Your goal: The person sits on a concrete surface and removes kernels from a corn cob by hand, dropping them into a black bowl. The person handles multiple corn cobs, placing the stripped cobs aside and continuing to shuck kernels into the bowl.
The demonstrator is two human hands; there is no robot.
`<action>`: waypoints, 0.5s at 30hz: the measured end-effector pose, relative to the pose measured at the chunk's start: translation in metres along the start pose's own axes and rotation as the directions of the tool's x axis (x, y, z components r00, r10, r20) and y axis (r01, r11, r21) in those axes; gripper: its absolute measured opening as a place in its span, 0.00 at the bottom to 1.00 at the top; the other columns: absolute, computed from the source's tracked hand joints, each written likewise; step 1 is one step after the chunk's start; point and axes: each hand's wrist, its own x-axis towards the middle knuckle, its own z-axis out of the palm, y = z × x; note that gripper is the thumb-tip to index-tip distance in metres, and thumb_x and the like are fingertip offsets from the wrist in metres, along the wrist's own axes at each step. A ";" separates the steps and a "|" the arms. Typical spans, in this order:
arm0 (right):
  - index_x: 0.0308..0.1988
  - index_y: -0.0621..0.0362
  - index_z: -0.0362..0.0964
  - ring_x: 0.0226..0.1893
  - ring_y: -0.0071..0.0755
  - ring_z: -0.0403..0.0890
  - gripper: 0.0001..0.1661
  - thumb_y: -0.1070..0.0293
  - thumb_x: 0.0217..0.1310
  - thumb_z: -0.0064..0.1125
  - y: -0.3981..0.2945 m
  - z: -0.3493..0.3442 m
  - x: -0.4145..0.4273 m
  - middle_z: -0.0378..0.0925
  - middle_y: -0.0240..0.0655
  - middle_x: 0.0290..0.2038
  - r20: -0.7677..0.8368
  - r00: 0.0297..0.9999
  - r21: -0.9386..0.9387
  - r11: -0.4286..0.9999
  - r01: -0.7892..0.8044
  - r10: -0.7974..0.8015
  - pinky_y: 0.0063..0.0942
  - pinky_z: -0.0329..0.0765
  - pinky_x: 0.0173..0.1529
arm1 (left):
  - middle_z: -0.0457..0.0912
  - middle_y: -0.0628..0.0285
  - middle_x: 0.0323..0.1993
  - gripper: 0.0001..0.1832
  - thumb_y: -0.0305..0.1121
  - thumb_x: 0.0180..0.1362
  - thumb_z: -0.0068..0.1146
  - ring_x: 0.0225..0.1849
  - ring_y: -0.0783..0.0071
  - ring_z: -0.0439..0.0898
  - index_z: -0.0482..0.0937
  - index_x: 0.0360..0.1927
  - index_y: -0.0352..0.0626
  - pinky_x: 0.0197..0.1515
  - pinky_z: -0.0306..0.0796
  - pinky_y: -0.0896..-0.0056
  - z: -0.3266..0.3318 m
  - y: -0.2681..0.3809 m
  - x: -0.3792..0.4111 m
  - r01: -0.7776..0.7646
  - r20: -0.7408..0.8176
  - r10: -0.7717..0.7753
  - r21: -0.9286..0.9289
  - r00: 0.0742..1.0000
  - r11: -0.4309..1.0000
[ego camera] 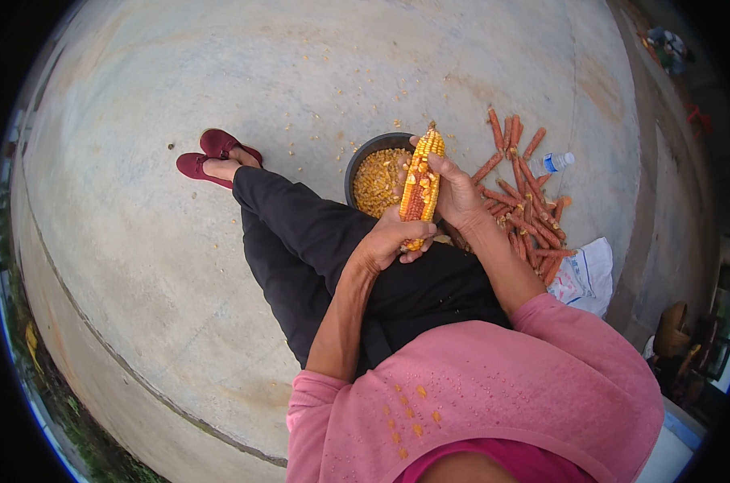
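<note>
A partly shelled ear of yellow corn (422,181) is held tilted over my lap, with a bare reddish strip of cob along its side. My left hand (390,236) grips its lower end, the thumb lying across it. Around the upper part wraps my right hand (458,187), its thumb pressed against the kernels. Just beyond the hands, a dark round basin (354,166) holds loose yellow kernels (377,184). The hands and the ear hide part of the basin's right side.
Right of the basin lies a heap of stripped reddish cobs (531,220). A clear plastic bottle (555,162) lies beside them, and a white printed woven sack (585,275) is partly under the heap. Stray kernels dot the concrete floor (220,72). A woven basket (673,329) stands far right.
</note>
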 end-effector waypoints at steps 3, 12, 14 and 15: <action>0.53 0.58 0.62 0.41 0.34 0.80 0.25 0.68 0.58 0.60 -0.001 -0.004 0.003 0.74 0.41 0.43 -0.027 0.999 -0.094 0.995 -0.033 0.031 0.41 0.83 0.47 | 0.74 0.64 0.16 0.11 0.33 0.48 0.63 0.11 0.79 0.70 0.74 0.29 0.39 0.11 0.62 0.81 -0.001 0.001 0.002 0.035 -0.022 -0.033 0.085 0.999 0.996; 0.42 0.60 0.69 0.29 0.32 0.83 0.17 0.65 0.57 0.65 0.003 -0.013 0.007 0.77 0.37 0.30 -0.222 0.974 -0.158 0.987 0.018 -0.053 0.32 0.83 0.30 | 0.75 0.65 0.17 0.09 0.31 0.50 0.64 0.13 0.80 0.73 0.75 0.29 0.39 0.12 0.63 0.81 0.011 -0.005 0.018 0.007 -0.162 0.070 0.432 0.984 0.902; 0.42 0.60 0.69 0.28 0.32 0.82 0.17 0.65 0.58 0.65 0.000 -0.017 0.007 0.77 0.37 0.30 -0.152 0.988 -0.060 0.998 0.023 -0.032 0.32 0.83 0.30 | 0.75 0.65 0.17 0.09 0.31 0.50 0.64 0.12 0.80 0.72 0.75 0.29 0.39 0.12 0.62 0.81 0.012 -0.006 0.018 0.014 -0.167 0.063 0.422 0.984 0.907; 0.42 0.60 0.68 0.29 0.32 0.82 0.17 0.64 0.58 0.65 0.000 -0.018 0.009 0.77 0.37 0.31 -0.219 0.975 -0.166 0.986 -0.019 -0.018 0.32 0.83 0.30 | 0.75 0.65 0.17 0.09 0.31 0.50 0.64 0.12 0.80 0.72 0.75 0.29 0.39 0.12 0.61 0.81 0.011 -0.006 0.018 0.029 -0.161 0.039 0.395 0.986 0.918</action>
